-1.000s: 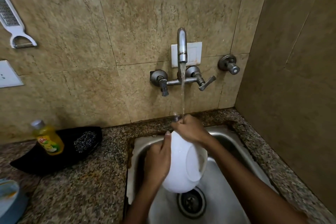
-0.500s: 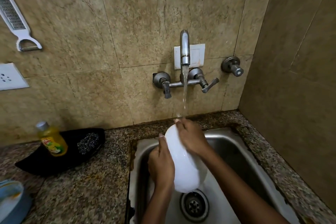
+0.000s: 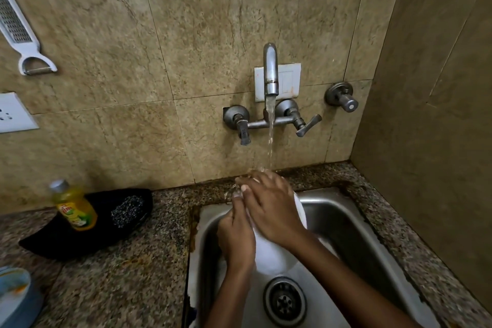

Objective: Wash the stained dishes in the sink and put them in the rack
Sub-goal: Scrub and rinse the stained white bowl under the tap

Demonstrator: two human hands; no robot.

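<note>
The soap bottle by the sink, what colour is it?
Yellow, with a grey cap: soap bottle, head view.

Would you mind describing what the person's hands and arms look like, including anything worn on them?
Both arms are bare as far as the frame shows: no sleeves, gloves, watch or bracelet. The left hand and right hand show no rings on the visible fingers, and the nails are short and unpainted. The hands look wet.

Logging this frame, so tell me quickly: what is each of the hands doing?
Left hand: grips the white bowl.
Right hand: fingers spread over the bowl under the running water.
</note>
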